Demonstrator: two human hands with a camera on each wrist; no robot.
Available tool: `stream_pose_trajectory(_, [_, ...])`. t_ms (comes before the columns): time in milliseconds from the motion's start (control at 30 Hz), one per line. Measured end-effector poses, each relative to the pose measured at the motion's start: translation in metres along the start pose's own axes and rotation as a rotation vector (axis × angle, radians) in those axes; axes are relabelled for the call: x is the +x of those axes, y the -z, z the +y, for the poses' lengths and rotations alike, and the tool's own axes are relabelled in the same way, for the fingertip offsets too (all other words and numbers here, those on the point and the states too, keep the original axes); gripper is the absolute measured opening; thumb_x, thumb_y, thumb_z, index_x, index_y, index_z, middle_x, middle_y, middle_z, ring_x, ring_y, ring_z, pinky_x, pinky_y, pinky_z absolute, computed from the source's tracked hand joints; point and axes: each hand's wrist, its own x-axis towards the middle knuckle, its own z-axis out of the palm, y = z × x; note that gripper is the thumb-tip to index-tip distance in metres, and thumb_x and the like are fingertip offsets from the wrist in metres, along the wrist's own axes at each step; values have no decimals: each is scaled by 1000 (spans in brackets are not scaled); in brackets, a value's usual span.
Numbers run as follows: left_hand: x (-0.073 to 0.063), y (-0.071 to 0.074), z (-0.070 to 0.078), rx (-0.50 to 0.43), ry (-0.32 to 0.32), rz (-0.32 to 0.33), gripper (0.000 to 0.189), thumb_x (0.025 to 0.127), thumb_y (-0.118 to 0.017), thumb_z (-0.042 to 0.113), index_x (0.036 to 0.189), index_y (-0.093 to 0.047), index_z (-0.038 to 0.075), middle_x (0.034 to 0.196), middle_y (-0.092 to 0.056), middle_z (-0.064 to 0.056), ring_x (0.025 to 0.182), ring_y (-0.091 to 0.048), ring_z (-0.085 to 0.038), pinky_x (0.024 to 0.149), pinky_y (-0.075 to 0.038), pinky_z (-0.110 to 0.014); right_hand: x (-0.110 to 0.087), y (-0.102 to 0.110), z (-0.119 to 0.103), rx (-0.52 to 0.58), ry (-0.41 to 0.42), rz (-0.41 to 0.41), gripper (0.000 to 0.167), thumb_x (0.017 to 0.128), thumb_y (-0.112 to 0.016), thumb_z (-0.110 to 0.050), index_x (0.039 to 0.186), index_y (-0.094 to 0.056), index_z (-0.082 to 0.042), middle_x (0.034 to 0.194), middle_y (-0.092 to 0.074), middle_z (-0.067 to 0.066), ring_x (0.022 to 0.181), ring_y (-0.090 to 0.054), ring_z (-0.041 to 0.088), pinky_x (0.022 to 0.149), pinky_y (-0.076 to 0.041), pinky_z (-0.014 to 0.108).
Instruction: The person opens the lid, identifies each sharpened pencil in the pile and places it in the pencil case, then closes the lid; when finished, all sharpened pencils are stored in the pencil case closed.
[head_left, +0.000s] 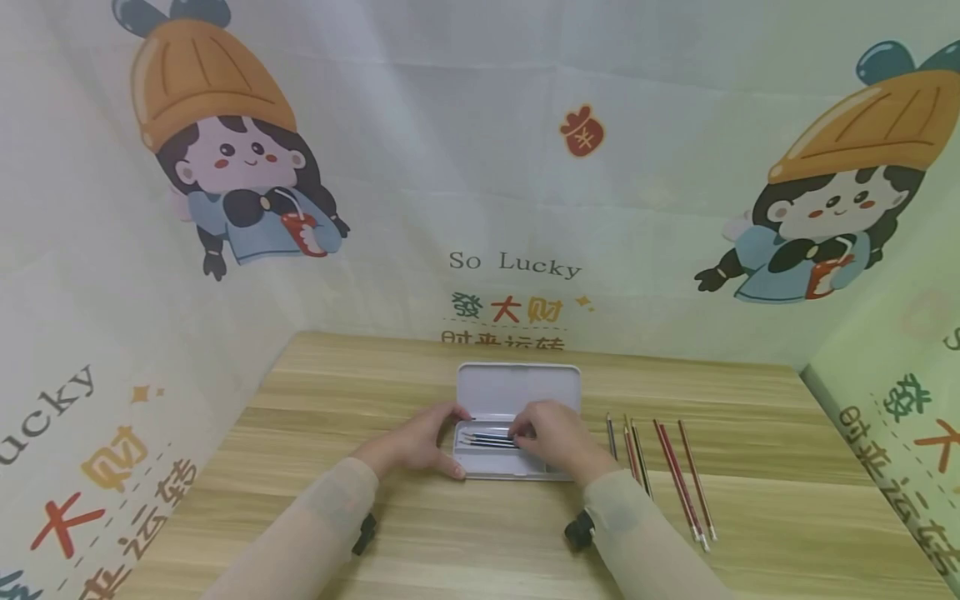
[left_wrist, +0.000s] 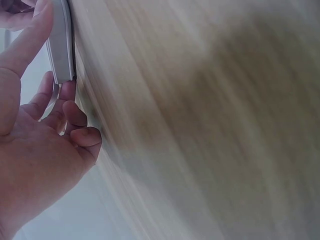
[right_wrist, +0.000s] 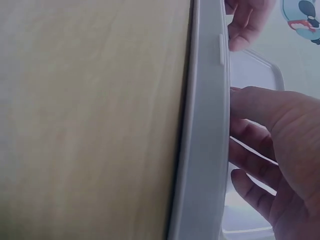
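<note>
A white metal pencil case lies on the table with its lid raised at the back. Several dark pencils rest side by side in its tray, tips toward the left. My left hand grips the case's left end, thumb at the front corner and fingers toward the back. In the left wrist view, fingertips touch the end of the case. Over the tray's right part, my right hand pinches the pencils near their right ends. The case's front wall hides those fingertips in the right wrist view.
To the right of the case, several loose pencils lie on the wooden table, among them a dark pencil and a red pencil. A printed cloth hangs behind the table and along both sides.
</note>
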Motion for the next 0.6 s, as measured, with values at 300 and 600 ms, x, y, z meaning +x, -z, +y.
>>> stream_pose_trajectory(300, [-1,1,3,-5,17,-7,82,68,-96,24,135,-53,8,144,-56,-16,141,-47,-37,124,-33,-55,-15,3,6,-24,27,67,4,87,-80,-14,91,-81,-15,84,-73,-6,83,-66,13,82,-58,36])
stream_pose_trajectory(600, [0,0,4,5,15,1,81,67,-96,22,134,-54,7,142,-57,-18,140,-48,-39,123,-34,-56,-41,10,15,7,-95,87,7,88,-80,-18,94,-81,-17,89,-74,-6,89,-68,14,85,-59,40])
